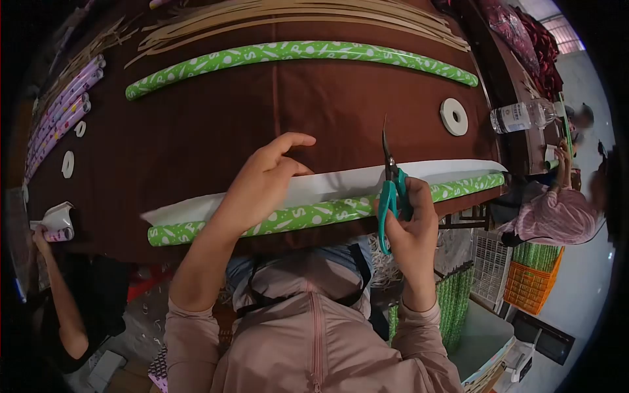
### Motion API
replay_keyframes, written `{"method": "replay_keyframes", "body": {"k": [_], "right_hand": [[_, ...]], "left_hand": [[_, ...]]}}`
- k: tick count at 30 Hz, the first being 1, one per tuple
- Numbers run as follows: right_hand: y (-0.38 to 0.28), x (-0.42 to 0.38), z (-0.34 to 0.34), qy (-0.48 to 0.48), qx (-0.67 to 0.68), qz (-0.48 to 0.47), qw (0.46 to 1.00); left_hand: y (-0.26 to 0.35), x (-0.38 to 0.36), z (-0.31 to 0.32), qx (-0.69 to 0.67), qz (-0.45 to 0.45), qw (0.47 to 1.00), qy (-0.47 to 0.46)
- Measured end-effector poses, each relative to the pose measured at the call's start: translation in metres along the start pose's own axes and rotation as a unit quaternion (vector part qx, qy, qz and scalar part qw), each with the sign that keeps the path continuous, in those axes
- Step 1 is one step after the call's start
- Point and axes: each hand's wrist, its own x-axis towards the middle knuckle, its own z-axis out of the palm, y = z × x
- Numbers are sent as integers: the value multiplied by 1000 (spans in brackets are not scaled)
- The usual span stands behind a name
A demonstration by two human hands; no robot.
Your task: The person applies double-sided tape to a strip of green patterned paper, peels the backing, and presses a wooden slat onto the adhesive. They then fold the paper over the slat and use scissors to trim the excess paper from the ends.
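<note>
In my right hand [417, 229] is a pair of scissors [387, 203] with teal handles, its dark narrow blades together and pointing away from me. My left hand [262, 177] hovers above the paper with its index finger and thumb apart, and nothing shows between them. Beneath both hands lies a green roll of patterned paper [308, 216] along the near table edge, with its loose white underside [337, 183] spread out behind it. Farther back, a second green roll [301, 51] lies across the table, closed up.
A white tape roll [454, 117] and a clear bottle [514, 118] are at the right. Brown strips [308, 18] lie along the back. Purple rolls [65, 111] are stacked at left, near a co-worker's hand [40, 239]. Another person [557, 213] works at right.
</note>
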Motion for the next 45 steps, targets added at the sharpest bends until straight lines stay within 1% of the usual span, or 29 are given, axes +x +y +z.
{"method": "replay_keyframes", "body": {"k": [1, 4, 5, 6, 7, 8, 10, 11, 12, 14, 16, 17, 19, 20, 21, 22, 23, 24, 26, 27, 28, 30, 31, 33, 36, 38, 45], "right_hand": [[1, 0, -1, -2, 2, -3, 1000], [1, -1, -5, -12, -23, 3, 1000], [1, -1, -5, -10, -21, 3, 1000], [1, -1, -5, -8, -24, 5, 1000], [1, -1, -4, -7, -26, 6, 1000], [2, -1, -3, -9, -26, 5, 1000], [6, -1, -2, -2, 23, -5, 1000], [3, 0, -4, -3, 22, -8, 1000], [-2, 0, -7, -10, 2, 0, 1000], [-3, -3, -11, -16, -20, 14, 1000], [3, -7, -15, 30, 107, -46, 993], [18, -11, -19, 57, 134, -134, 980], [15, -21, -33, 27, 205, -149, 967], [18, -21, -44, -68, 233, -102, 965], [22, -19, -52, -147, 241, -18, 959], [26, -19, -56, -222, 247, 67, 941], [20, -12, -57, -280, 224, 140, 923], [23, -10, -57, -283, 220, 144, 922], [29, -8, -54, -338, 213, 191, 897], [25, -2, -57, -350, 221, 243, 877], [21, 1, -56, -352, 219, 244, 877], [16, 6, -55, -359, 187, 279, 871], [16, 5, -54, -360, 186, 279, 871], [16, 4, -49, -346, 164, 257, 887], [18, 4, -51, -349, 177, 282, 876], [17, 4, -49, -346, 174, 280, 879], [16, 7, -49, -352, 176, 277, 877]], "left_hand": [[0, 1, 0, -38, 5, 999, 17], [1, 1, 3, 30, 129, 976, 175], [4, 0, 7, 32, 130, 976, 174], [6, -3, 13, 113, 201, 958, 169], [8, -6, 19, 193, 269, 929, 162], [9, -8, 25, 284, 248, 920, 110], [4, 0, 35, 345, 178, 921, 38], [4, 9, 32, 332, 177, 927, 6], [6, 14, 29, 332, 178, 926, 7], [11, 18, 27, 196, 78, 976, -55], [11, 17, 27, 163, 57, 984, -50], [11, 17, 26, 131, 38, 990, -40], [13, 17, 25, 109, 25, 993, -43], [15, 17, 25, 94, 16, 994, -51], [17, 17, 24, 89, 13, 995, -50], [20, 16, 23, 83, 3, 995, -53], [19, 16, 23, 78, -7, 995, -56], [16, 18, 24, 72, -9, 996, -54], [8, 20, 23, 97, 36, 994, -48], [8, 19, 24, 94, 34, 994, -45], [9, 18, 24, 92, 25, 995, -40], [11, 18, 24, 89, 17, 995, -33], [12, 18, 24, 94, 11, 995, -33], [12, 18, 24, 99, 4, 995, -33], [10, 19, 24, 115, -1, 993, -33], [9, 19, 24, 124, 16, 992, -30], [10, 18, 25, 125, 5, 992, -29]]}}
